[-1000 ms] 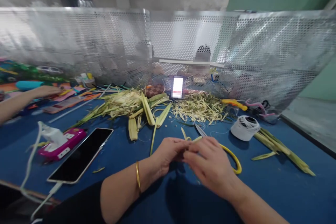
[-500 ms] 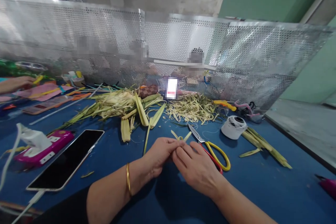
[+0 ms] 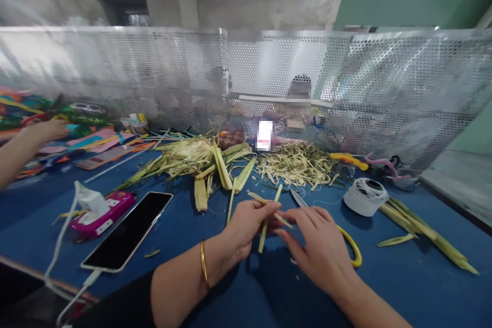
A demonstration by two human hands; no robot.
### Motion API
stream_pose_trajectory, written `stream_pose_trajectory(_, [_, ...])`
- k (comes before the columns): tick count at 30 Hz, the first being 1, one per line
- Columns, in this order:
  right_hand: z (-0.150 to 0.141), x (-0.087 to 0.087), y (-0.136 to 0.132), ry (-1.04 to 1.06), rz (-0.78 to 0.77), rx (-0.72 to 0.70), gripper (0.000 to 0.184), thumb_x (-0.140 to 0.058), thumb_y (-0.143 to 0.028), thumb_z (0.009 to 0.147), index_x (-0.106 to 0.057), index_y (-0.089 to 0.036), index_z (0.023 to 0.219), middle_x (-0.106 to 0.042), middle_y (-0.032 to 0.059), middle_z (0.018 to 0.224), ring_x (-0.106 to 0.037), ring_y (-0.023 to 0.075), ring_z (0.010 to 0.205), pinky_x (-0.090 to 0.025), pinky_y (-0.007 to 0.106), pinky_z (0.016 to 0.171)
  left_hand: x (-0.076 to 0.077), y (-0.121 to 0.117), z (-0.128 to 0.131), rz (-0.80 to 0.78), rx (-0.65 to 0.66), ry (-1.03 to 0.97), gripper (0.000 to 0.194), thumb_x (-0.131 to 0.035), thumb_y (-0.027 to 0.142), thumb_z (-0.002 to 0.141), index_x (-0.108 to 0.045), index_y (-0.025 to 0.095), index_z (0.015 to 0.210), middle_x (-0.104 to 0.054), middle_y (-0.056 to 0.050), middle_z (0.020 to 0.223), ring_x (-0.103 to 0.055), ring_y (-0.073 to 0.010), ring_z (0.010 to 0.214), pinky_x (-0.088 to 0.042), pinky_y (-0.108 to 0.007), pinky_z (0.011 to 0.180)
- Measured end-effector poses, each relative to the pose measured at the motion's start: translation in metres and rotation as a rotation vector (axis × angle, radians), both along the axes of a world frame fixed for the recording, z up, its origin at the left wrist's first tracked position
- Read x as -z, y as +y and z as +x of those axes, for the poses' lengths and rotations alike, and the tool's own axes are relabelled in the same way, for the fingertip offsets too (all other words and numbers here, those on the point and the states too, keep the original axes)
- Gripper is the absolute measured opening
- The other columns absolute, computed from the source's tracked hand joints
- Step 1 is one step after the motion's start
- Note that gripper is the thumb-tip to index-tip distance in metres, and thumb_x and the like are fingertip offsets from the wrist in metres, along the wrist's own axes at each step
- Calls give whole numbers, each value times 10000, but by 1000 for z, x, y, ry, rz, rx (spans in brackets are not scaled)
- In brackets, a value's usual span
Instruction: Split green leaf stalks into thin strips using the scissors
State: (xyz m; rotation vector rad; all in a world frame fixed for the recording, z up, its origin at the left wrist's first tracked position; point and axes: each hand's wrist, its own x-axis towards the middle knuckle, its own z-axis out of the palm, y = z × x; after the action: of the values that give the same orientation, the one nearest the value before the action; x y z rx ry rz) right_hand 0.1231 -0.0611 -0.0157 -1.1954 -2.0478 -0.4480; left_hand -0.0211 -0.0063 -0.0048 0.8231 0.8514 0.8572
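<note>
My left hand (image 3: 246, 225) pinches two narrow pale-green leaf strips (image 3: 263, 240) between thumb and fingers, crossed over each other. To its right, my right hand (image 3: 323, 248) has its thumb and fingers apart. Its fingertips are close to one strip's end; whether they touch it I cannot tell. Behind and partly under my right hand lie scissors (image 3: 354, 252) with a yellow handle loop, their blades pointing away from me. A spool of white thread (image 3: 365, 197) stands right of the scissors. Beyond my hands is a heap of long leaves (image 3: 184, 156).
Shredded strips (image 3: 295, 164) are piled by the perforated metal screen (image 3: 172, 61). A phone (image 3: 128, 230) on a cable and a magenta power strip (image 3: 103, 215) lie left. More leaves (image 3: 430, 233) lie right. Another person's hand (image 3: 46, 130) is at far left, among coloured pieces.
My right hand has moved away from my left and its fingers have spread. The crossed strips now show more in my left hand. The view has shifted, and the other person's hand has lifted.
</note>
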Motion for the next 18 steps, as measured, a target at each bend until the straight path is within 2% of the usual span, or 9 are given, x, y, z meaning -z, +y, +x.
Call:
stream_pose_trajectory(3, [3, 2, 3, 25, -106, 18, 207, -429, -252, 951, -558, -203, 796, -628, -10, 636, -547, 149, 571, -345, 313, 716, 0, 0, 1, 17, -15, 55, 147, -716, 228, 743, -670, 89, 757, -688, -57, 658, -610, -92, 537, -481, -187, 546])
stream_pose_trajectory(6, [4, 2, 3, 59, -151, 11, 248, -408, -214, 951, -536, -200, 738, -615, -18, 618, -545, 130, 557, -331, 299, 716, 0, -1, 0, 46, 9, 109, 167, -715, 246, 748, -675, 84, 737, -686, -61, 652, -611, -88, 537, -482, -183, 555])
stream_pose_trajectory(10, [5, 0, 3, 119, -215, 20, 235, -435, -195, 922, -485, -203, 692, -563, -34, 580, -492, 119, 529, -339, 283, 698, -2, -1, 0, 81, 24, 133, 148, -756, 190, 680, -693, 94, 774, -694, -58, 673, -633, -107, 578, -492, -196, 585])
stream_pose_trajectory(13, [7, -5, 1, 163, -273, -41, 241, -425, -189, 909, -455, -207, 670, -502, -41, 560, -426, 117, 522, -354, 281, 688, -2, 0, 0, 95, 1, 144, 166, -766, 222, 672, -682, 91, 729, -685, -56, 656, -608, -95, 543, -486, -196, 567])
stream_pose_trajectory(16, [10, -9, 1, 292, -359, -77, 272, -425, -251, 905, -445, -208, 638, -463, -39, 547, -406, 123, 548, -364, 283, 678, -2, 1, 0, 92, 8, 144, 197, -772, 254, 671, -664, 96, 719, -662, -39, 620, -593, -90, 516, -478, -191, 537])
stream_pose_trajectory(18, [12, -10, 3, 470, -491, -62, 322, -423, -345, 906, -464, -209, 617, -450, -34, 528, -422, 129, 552, -364, 274, 628, -3, 1, 0, 72, 9, 147, 200, -779, 243, 655, -661, 104, 737, -660, -27, 634, -595, -88, 514, -482, -191, 538])
